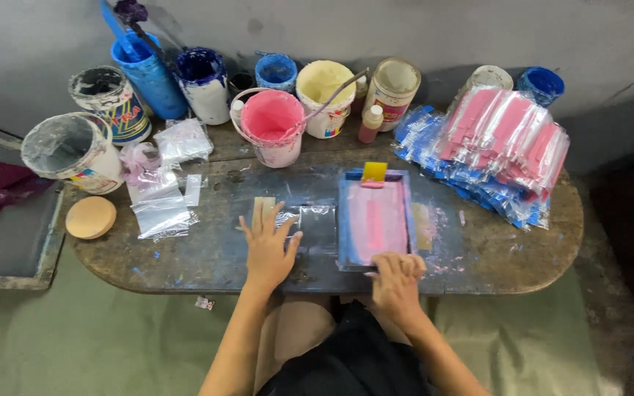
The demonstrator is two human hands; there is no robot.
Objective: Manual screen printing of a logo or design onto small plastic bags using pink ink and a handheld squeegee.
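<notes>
While seen from the head view: person sits at a worn oval tabletop (pixel 185 268), both hands down on it.
Left hand (pixel 269 246): flat, fingers spread, palm pressing a clear plastic bag (pixel 310 220) onto the dark middle of the tabletop.
Right hand (pixel 396 277): fingers curled over the near edge of the printing frame (pixel 374 218); grip looks closed on the frame's rim.
Printing frame: blue-edged, pink ink inside, lying flat just right of the bag, touching it.
Squeegee (pixel 373 174): yellow, resting at the frame's far end.
Pink paint bucket (pixel 271 125): behind the bag, stick standing in it.
Bag stack (pixel 497 150): pink and blue packs piled far right.
Loose bags (pixel 161 213): left side, beside a round wooden lid (pixel 90 218).
</notes>
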